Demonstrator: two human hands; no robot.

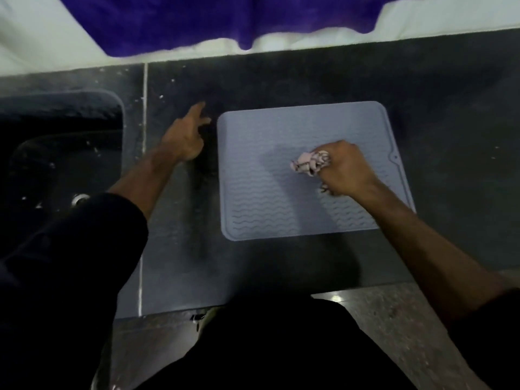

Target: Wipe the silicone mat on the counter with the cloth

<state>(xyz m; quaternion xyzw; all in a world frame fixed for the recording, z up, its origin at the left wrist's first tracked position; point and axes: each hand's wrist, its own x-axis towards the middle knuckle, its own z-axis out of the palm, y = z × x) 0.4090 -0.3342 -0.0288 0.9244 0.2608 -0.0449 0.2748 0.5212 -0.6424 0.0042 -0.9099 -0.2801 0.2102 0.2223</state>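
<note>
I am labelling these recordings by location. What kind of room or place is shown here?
Most likely a home kitchen. A dark stone counter has a sunken sink with a drain at its left, and a ridged silicone mat of the dish-drying kind lies beside it.

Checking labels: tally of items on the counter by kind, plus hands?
Silicone mat: 1
Cloth, bunched in the right hand: 1
Hands: 2, with the left hand off the mat, empty
Total: 4

One mat [281,198], one cloth [308,161], two hands — left hand [183,136], right hand [347,168] — one sink [64,153], one purple towel [213,21].
</note>
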